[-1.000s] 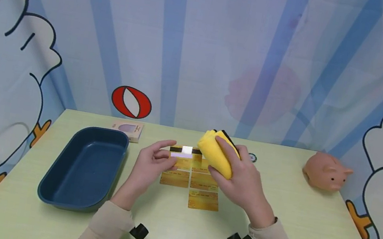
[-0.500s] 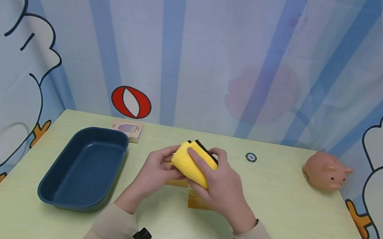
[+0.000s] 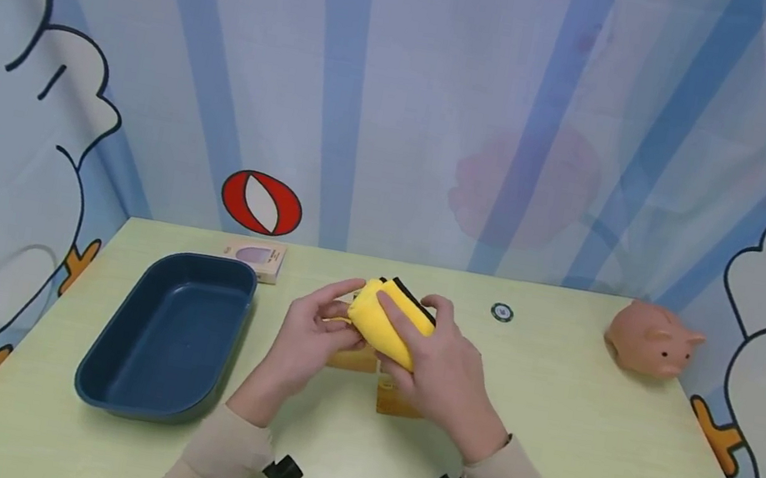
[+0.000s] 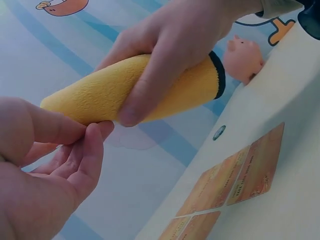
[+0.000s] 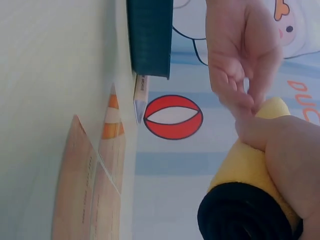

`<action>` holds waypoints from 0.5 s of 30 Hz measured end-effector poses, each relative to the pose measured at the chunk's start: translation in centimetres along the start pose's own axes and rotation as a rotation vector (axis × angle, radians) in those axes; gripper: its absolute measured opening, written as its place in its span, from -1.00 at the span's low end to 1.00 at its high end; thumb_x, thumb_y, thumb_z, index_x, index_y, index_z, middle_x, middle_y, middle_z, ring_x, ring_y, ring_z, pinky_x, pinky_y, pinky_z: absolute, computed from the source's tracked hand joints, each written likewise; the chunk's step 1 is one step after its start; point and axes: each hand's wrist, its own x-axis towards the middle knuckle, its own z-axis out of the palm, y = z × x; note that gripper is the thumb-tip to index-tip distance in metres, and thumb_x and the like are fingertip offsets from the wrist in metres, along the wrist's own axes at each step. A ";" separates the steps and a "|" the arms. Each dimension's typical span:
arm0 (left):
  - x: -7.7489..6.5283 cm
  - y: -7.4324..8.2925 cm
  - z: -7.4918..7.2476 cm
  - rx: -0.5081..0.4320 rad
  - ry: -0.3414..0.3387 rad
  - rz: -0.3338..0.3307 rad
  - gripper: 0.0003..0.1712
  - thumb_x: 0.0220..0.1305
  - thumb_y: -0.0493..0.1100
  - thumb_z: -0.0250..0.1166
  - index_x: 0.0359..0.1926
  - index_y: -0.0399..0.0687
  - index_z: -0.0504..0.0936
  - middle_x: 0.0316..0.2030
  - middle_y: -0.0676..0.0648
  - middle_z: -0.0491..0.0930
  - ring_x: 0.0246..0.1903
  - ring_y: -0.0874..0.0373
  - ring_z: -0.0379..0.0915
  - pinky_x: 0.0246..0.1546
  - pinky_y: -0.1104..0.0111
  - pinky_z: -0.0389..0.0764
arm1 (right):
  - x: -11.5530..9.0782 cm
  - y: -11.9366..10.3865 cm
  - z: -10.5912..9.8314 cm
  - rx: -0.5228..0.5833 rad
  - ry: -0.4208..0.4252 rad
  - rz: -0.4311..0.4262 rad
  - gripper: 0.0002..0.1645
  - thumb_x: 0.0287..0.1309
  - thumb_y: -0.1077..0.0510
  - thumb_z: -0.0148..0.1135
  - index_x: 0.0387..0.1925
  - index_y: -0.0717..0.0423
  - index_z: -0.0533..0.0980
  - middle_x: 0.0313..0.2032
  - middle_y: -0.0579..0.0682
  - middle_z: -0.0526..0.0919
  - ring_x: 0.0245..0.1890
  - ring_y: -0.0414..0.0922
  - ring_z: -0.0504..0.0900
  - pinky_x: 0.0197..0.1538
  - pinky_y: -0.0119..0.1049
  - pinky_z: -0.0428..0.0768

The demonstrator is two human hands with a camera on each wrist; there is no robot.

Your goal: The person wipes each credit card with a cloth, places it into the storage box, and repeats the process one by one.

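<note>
In the head view my right hand (image 3: 446, 385) grips a rolled yellow cloth (image 3: 384, 324) with black edging, thumb along its side. My left hand (image 3: 308, 345) pinches a thin gold card (image 3: 339, 319), seen nearly edge-on, at the cloth's left end. Most of this card is hidden by fingers and cloth. The left wrist view has the cloth (image 4: 100, 95) right at the left fingertips. Below the hands, gold cards (image 3: 353, 360) lie flat in rows on the table, partly covered from the head view. The right wrist view catches more of these cards (image 5: 75, 185).
A deep blue tray (image 3: 168, 338) stands to the left, with a small pink box (image 3: 258, 259) behind it. At the back right are a round chip (image 3: 502, 312) and a pink piggy bank (image 3: 651, 341). A printed curtain (image 3: 420, 110) hangs behind the table (image 3: 579, 475).
My right hand has brought the cloth left and down to the card in my left hand, uncovering the round chip. Over the last half second both hands have shifted only slightly.
</note>
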 end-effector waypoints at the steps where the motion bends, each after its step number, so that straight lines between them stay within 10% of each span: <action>1: 0.0 0.1 -0.1 0.004 0.004 0.000 -0.27 0.34 -0.48 0.36 0.47 0.03 0.49 0.00 -0.26 0.67 -0.12 -0.06 0.79 -0.07 0.21 0.79 | 0.0 0.2 -0.1 -0.001 -0.004 0.002 -0.04 0.23 -0.18 0.49 0.59 -0.39 0.27 0.20 0.34 0.43 -0.38 0.05 0.62 -0.49 -0.12 0.70; 15: 0.0 0.7 -1.9 -0.004 -0.002 0.028 -0.26 0.34 -0.55 0.25 0.48 -0.04 0.47 -0.09 -0.33 0.57 -0.16 -0.11 0.80 -0.14 0.28 0.80 | -0.2 2.3 -0.4 -0.007 -0.060 0.073 -0.08 0.27 -0.17 0.45 0.59 -0.40 0.27 -0.10 0.22 0.52 -0.44 -0.06 0.45 -0.54 -0.20 0.54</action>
